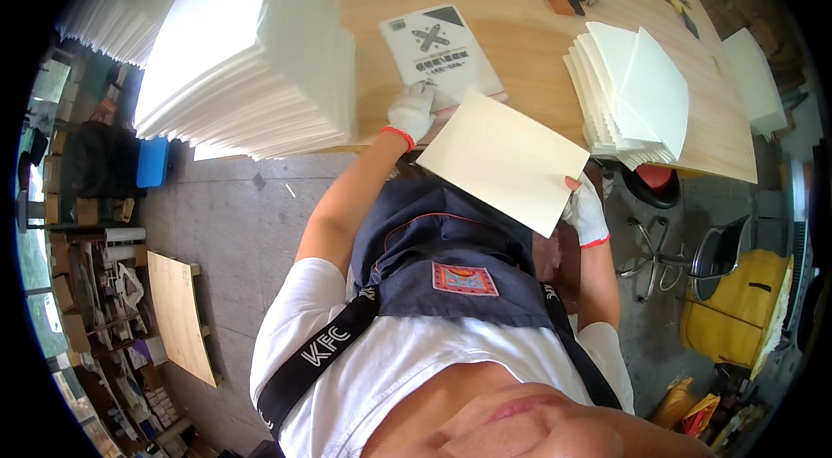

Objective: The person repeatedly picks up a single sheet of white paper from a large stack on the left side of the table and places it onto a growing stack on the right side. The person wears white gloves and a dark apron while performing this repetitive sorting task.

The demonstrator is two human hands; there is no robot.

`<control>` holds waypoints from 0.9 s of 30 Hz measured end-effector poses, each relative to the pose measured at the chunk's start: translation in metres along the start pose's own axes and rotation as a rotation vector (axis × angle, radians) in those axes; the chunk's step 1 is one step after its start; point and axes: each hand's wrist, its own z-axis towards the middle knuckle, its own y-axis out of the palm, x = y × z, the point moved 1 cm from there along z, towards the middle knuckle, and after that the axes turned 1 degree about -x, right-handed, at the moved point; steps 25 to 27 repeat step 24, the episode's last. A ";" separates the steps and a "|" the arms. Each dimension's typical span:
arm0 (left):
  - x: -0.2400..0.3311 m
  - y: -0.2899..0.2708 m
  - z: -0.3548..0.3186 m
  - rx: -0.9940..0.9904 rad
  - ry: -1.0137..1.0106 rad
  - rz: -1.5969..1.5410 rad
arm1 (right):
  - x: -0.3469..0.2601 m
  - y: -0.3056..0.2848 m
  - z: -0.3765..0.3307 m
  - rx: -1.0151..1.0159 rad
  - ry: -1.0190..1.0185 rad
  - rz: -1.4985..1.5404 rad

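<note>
Cream sheet [507, 159] held by gloved right hand [587, 211], gloved left hand [412, 110] rested on printed packet [440, 49], wooden table [529, 42], tall white sheet stack [251, 51], fanned sheets [628, 94]

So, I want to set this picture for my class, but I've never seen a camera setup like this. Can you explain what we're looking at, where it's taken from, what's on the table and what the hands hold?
There is no machine: a person wears a wide fisheye camera on the head, looking down, so straight edges bend near the rim. The left hand in a white glove with a red cuff rests on a flat white printed packet lying on the pale wooden table. The right hand in a matching white glove grips the corner of a plain cream rectangular sheet, held above the dark blue apron. On the table stand a tall stack of white sheets to the left and a smaller fanned pile of white folded sheets to the right.
</note>
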 end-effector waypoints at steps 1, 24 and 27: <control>-0.001 0.002 0.003 -0.051 -0.037 0.034 | 0.003 -0.006 0.000 -0.006 0.005 0.013; -0.006 -0.009 -0.007 0.343 0.047 -0.605 | 0.076 0.034 0.040 0.221 -0.036 0.421; -0.006 -0.009 -0.007 0.343 0.047 -0.605 | 0.076 0.034 0.040 0.221 -0.036 0.421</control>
